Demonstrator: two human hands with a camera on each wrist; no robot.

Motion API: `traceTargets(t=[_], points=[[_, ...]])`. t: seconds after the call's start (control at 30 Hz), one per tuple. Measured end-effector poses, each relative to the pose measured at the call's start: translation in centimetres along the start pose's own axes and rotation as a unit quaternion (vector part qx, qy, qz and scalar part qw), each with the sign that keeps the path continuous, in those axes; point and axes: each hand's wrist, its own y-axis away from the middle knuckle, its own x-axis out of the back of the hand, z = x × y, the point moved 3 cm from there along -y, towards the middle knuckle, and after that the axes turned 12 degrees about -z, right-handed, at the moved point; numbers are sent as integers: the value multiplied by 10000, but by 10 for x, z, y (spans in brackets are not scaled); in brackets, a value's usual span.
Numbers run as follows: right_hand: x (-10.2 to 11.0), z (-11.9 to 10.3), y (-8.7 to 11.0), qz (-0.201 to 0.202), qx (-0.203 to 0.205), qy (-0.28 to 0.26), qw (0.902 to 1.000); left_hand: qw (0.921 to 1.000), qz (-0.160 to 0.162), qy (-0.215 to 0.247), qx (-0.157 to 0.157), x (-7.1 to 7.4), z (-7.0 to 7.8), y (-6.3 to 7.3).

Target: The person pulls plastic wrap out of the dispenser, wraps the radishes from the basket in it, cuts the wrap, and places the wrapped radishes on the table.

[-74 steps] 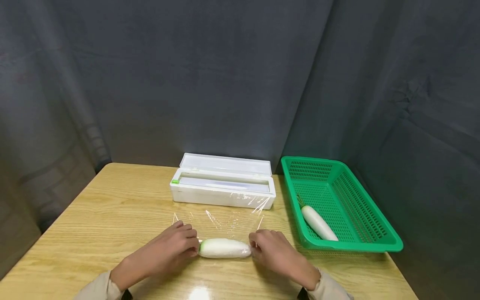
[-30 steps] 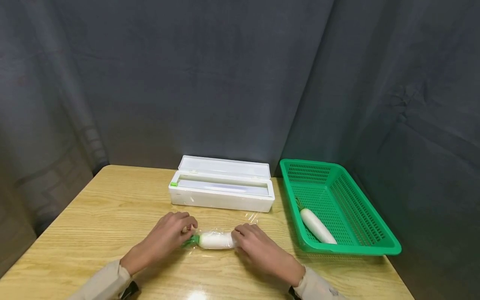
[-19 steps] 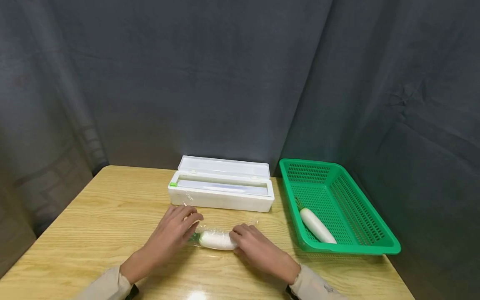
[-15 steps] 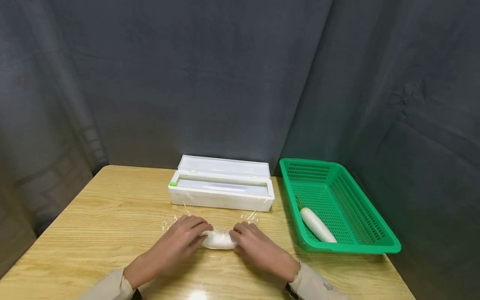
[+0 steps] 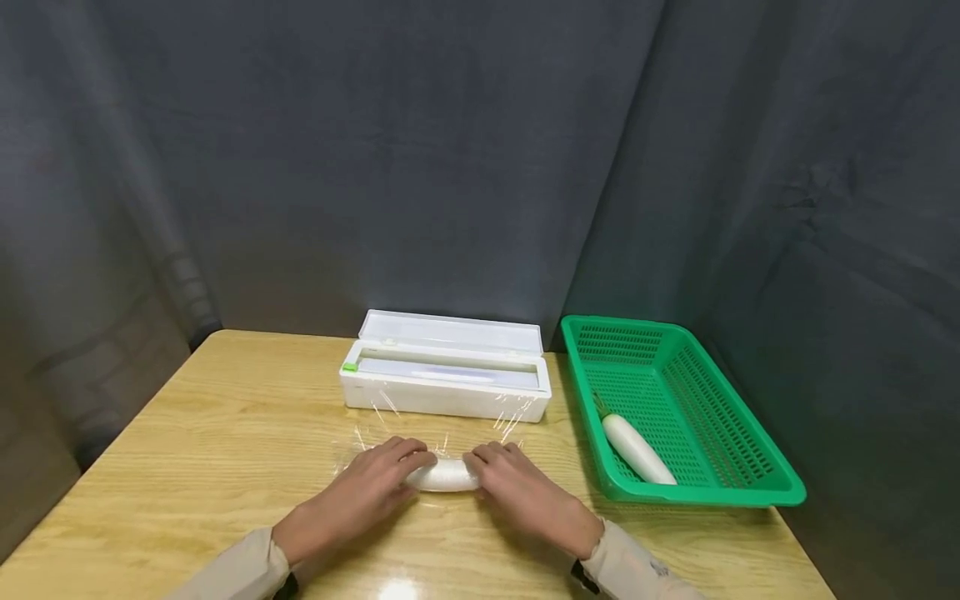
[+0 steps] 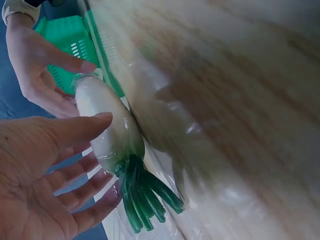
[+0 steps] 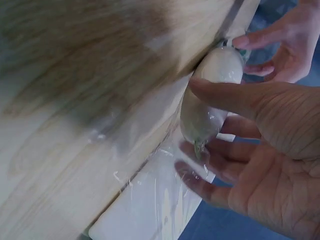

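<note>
A white radish (image 5: 442,475) wrapped in clear cling film lies crosswise near the table's front. My left hand (image 5: 375,483) holds its leafy end, thumb on the near side and fingers on the far side. At the root end, my right hand (image 5: 521,492) holds it the same way. Green leaf stalks (image 6: 142,195) show under film in the left wrist view, just past the left fingers. In the right wrist view, the film (image 7: 160,185) stretches from the radish toward the white box. The hands cover both radish ends in the head view.
Behind the radish stands a white cling film dispenser box (image 5: 442,398), lid up, with a green slider (image 5: 350,367) at its left. A green plastic basket (image 5: 750,493) at the right holds a second white radish (image 5: 637,450). Dark curtains (image 5: 420,167) enclose the wooden table (image 5: 225,433).
The radish has rolled slightly away from me and gained film around it. My left hand lifted off the leafy end and took hold again, closer to the right hand. Both hands now sit further in.
</note>
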Motion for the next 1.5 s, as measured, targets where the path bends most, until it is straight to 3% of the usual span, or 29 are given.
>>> traceTargets(t=[0.2, 0.47, 0.73, 1.0, 1.23, 1.33, 1.5], points=[[0, -12, 1, 378, 187, 61, 9991, 9997, -228, 18, 86, -1, 1, -2], [1, -14, -13, 816, 401, 598, 9941, 9994, -345, 13, -49, 4, -5, -13], [-2, -12, -15, 844, 367, 910, 9916, 9985, -539, -125, 56, 3, -4, -17], [-5, -8, -19, 719, 145, 436, 9963, 9980, -540, -330, 84, 2, -5, -20], [-14, -2, -23, 947, 154, 63, 9954, 9959, -855, -135, 265, 2, -10, -24], [-13, 2, -27, 903, 76, -209, 9957, 9966, -741, -355, 97, 3, -12, -25], [-8, 7, -30, 753, 115, -724, 9945, 9941, -108, -1007, -378, 2, -8, -18]])
